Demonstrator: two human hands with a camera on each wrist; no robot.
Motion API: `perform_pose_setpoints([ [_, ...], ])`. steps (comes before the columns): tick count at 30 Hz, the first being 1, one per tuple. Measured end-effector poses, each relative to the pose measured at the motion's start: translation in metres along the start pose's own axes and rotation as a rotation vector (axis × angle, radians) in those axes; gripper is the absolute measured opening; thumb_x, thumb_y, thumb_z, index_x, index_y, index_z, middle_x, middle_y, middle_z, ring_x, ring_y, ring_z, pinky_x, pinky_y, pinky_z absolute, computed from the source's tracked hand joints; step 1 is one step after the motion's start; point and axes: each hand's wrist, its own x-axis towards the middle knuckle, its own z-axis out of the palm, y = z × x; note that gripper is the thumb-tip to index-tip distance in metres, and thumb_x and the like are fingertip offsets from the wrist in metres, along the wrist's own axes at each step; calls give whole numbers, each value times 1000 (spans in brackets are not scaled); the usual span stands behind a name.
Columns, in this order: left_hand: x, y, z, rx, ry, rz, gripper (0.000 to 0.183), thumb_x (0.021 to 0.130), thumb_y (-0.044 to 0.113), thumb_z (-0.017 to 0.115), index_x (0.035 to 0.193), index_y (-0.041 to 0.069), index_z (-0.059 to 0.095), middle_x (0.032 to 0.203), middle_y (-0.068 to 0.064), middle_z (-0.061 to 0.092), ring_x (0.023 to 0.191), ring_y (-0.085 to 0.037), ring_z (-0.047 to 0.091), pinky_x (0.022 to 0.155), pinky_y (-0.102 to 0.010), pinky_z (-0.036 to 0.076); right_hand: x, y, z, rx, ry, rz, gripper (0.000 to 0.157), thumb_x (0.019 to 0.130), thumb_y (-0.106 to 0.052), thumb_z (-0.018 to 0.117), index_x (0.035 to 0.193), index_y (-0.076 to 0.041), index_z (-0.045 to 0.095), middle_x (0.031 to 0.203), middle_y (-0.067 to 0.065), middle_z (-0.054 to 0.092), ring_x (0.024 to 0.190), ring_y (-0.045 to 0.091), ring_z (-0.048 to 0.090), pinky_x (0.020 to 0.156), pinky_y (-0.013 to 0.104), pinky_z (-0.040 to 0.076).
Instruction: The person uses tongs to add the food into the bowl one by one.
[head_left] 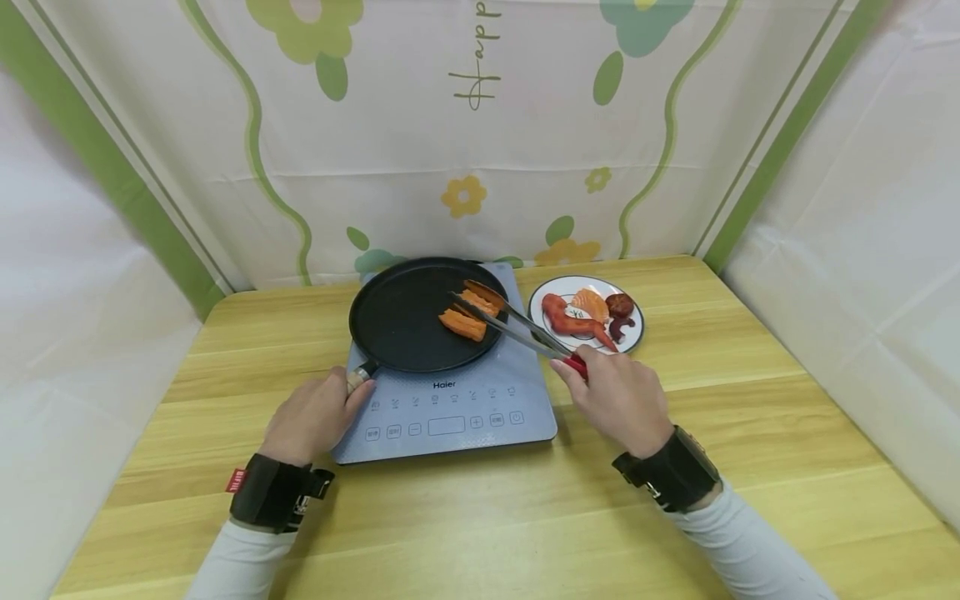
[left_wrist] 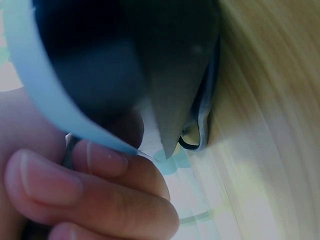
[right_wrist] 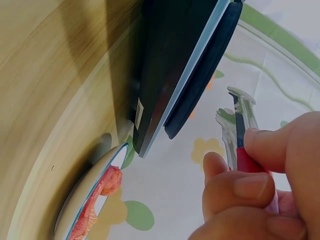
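My left hand point(head_left: 311, 417) grips the handle point(head_left: 358, 379) of a round black frying pan point(head_left: 397, 321). In the left wrist view its fingers point(left_wrist: 120, 205) are curled in. With my right hand point(head_left: 618, 396) I hold metal tongs by their red handles point(head_left: 576, 364); the right wrist view shows thumb and fingers around the red grip point(right_wrist: 247, 162). The tongs' tips overlap two ridged orange food pieces point(head_left: 462, 324) at the pan's right side. Whether the tips pinch a piece I cannot tell. The pan sits on a grey Haier induction cooker point(head_left: 450, 417).
Right of the cooker stands a white plate point(head_left: 637, 327) bearing a reddish chicken wing point(head_left: 558, 317), an orange striped slice point(head_left: 590, 304) and darker food pieces point(head_left: 619, 305). A flowered cloth point(head_left: 390, 150) rises behind the wooden table point(head_left: 450, 533), with white cloth at both sides.
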Motion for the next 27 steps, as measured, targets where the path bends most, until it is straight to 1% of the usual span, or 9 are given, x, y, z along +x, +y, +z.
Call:
perform_pose_setpoints([
  [1, 0, 0, 0, 0, 0, 0, 47, 99, 50, 41, 95, 3, 46, 70, -6, 41, 60, -19, 45, 51, -32, 33, 0, 1, 0, 3, -6, 4, 47, 94, -62, 41, 74, -20, 45, 53, -5, 35, 42, 14, 35, 39, 32, 27],
  [2, 0, 0, 0, -1, 1, 1, 47, 99, 50, 41, 95, 3, 46, 69, -6, 41, 60, -19, 45, 51, -32, 33, -1, 1, 0, 7, -8, 6, 46, 94, -61, 43, 74, -20, 45, 53, -5, 35, 42, 14, 35, 39, 33, 27],
  [5, -1, 0, 0, -1, 3, 1, 47, 99, 49, 42, 94, 3, 46, 69, -6, 41, 60, -19, 45, 51, -32, 33, -1, 2, -1, 15, -11, 11, 48, 94, -63, 41, 73, -20, 45, 54, -5, 35, 43, 14, 36, 39, 32, 28],
  [10, -2, 1, 0, -2, 3, 3, 46, 99, 49, 42, 94, 3, 46, 69, -6, 41, 60, -19, 45, 51, -32, 33, -3, 3, 0, 14, 1, 12, 53, 93, -68, 33, 72, -20, 44, 54, -5, 35, 43, 14, 36, 39, 32, 27],
  [17, -2, 1, 0, 1, 8, 4, 45, 99, 48, 43, 94, 3, 46, 69, -6, 41, 60, -19, 45, 51, -32, 33, -4, 5, 1, 2, 36, 6, 47, 94, -61, 43, 71, -20, 42, 54, -6, 34, 43, 14, 35, 39, 32, 25],
  [20, -2, 1, 0, 0, 7, 5, 46, 99, 48, 42, 94, 3, 46, 69, -6, 41, 60, -19, 45, 51, -32, 33, -5, 5, 1, 0, 43, 3, 48, 94, -62, 41, 72, -20, 42, 54, -6, 34, 43, 13, 34, 39, 32, 25],
  [24, -2, 1, 0, -3, 3, 3, 47, 99, 49, 42, 95, 3, 46, 69, -6, 41, 60, -19, 45, 51, -32, 33, -6, 6, 0, 3, 46, 5, 51, 94, -65, 36, 73, -20, 41, 54, -6, 34, 43, 14, 34, 39, 32, 26],
  [27, -1, 1, 0, -4, 2, 0, 47, 99, 49, 42, 95, 3, 46, 69, -6, 41, 60, -19, 45, 51, -32, 33, -6, 8, 0, 7, 44, 11, 50, 94, -66, 36, 74, -20, 42, 54, -5, 34, 43, 14, 35, 39, 32, 26],
])
